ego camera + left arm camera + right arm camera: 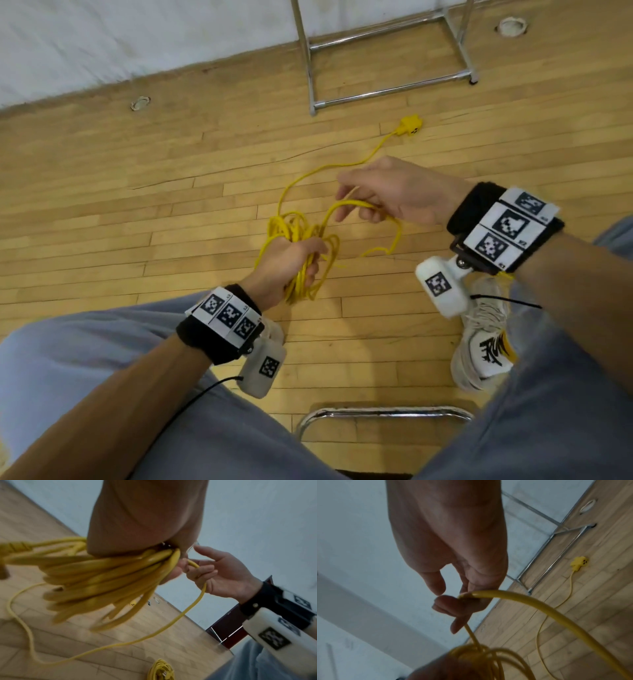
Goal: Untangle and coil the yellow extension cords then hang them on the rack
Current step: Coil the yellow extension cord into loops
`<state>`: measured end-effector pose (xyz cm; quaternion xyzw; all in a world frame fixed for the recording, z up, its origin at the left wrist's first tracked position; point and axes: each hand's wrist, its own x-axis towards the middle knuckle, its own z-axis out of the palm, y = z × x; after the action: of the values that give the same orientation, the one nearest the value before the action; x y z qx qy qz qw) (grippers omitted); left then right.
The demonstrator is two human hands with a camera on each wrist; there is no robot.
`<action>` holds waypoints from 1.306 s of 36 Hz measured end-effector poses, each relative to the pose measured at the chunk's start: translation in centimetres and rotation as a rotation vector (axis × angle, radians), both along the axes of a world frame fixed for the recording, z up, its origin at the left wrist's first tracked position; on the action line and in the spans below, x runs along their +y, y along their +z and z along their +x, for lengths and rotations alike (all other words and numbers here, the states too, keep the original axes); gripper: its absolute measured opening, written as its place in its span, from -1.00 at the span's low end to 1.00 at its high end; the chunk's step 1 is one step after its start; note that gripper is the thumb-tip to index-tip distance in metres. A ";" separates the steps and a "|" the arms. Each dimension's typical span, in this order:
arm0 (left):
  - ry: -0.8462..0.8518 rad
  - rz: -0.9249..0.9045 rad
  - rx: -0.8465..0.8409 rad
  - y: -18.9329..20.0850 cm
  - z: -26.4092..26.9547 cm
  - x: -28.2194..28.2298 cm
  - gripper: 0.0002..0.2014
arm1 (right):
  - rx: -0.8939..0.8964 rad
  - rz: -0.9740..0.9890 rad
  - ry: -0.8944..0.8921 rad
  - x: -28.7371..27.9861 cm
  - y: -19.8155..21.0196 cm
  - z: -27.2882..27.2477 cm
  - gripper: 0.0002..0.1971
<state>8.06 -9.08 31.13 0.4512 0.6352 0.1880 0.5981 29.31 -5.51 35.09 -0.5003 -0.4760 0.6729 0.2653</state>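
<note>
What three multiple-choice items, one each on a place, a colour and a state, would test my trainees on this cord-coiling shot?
1. Where does the socket end lie?
A. in the left hand
B. on the floor near the rack
C. on the shoe

2. What colour is the cord?
A. orange
B. black
C. yellow

3. What does the left hand do?
A. grips a bundle of loops
B. rests flat on the floor
C. hangs idle

Key: 1 B, it lies on the floor before the rack; 2 C, yellow along its whole length; 3 A, fingers wrap the loops while the right hand holds one strand.
</note>
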 end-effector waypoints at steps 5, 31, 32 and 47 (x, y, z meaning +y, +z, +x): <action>0.226 0.024 -0.148 0.5 1.0 1.0 -0.74 | 0.057 0.066 -0.055 -1.2 0.1 -2.2 -0.72; 0.667 -0.091 -0.659 9.1 2.6 8.6 -0.64 | -0.298 0.798 -0.344 -0.4 1.7 -8.2 -0.77; 0.693 -0.079 -0.664 9.2 2.5 9.1 -0.65 | -0.282 0.770 -0.372 -0.3 1.7 -8.2 -0.81; 0.816 0.061 -1.091 11.0 1.2 11.6 -0.62 | -0.150 0.406 -0.003 0.0 0.2 -5.9 -0.29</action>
<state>9.29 2.51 42.12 0.0327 0.3566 0.6168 0.7010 23.40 -5.49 35.30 -0.4860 -0.6196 0.5235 0.3255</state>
